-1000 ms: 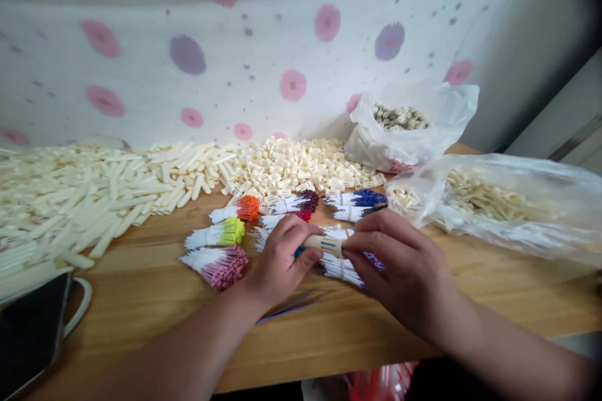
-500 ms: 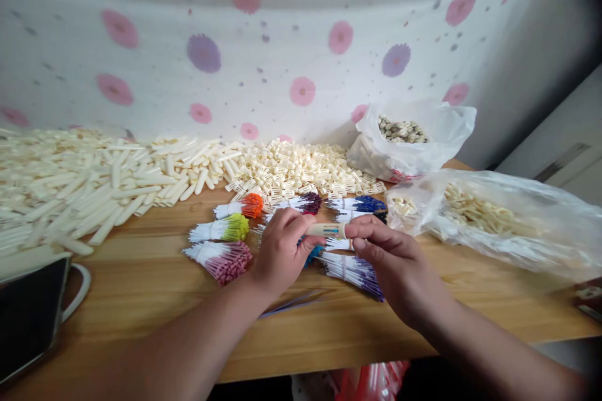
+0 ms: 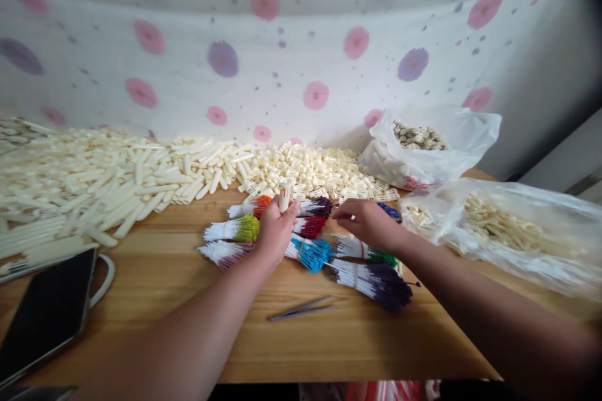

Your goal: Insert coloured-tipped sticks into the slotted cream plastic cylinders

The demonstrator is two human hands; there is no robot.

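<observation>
My left hand (image 3: 276,229) is closed around a short cream pen barrel (image 3: 285,196), held upright with a coloured slot near its top. My right hand (image 3: 369,220) has its fingers curled into a pinch above the blue-tipped refill bundle (image 3: 389,210) and covers most of it. What those fingertips grip, if anything, is too small to make out. Below and between the hands lie banded bundles of thin white refills: red (image 3: 311,226), maroon (image 3: 320,205), light blue (image 3: 314,254), green (image 3: 382,257) and purple (image 3: 388,285). Orange (image 3: 261,204), yellow-green (image 3: 247,228) and pink (image 3: 228,255) bundles lie about my left hand.
Tweezers (image 3: 301,310) lie near the front. Long cream tubes (image 3: 141,182) and short slotted barrels (image 3: 310,169) are heaped along the back. Plastic bags of parts, one upright (image 3: 423,156) and one flat (image 3: 512,225), sit at right. A phone (image 3: 49,313) stands front left.
My hands have moved apart. The left has tilted the pen barrel from level to upright; the right has let go of it and moved over the blue bundle. The view has shifted left.
</observation>
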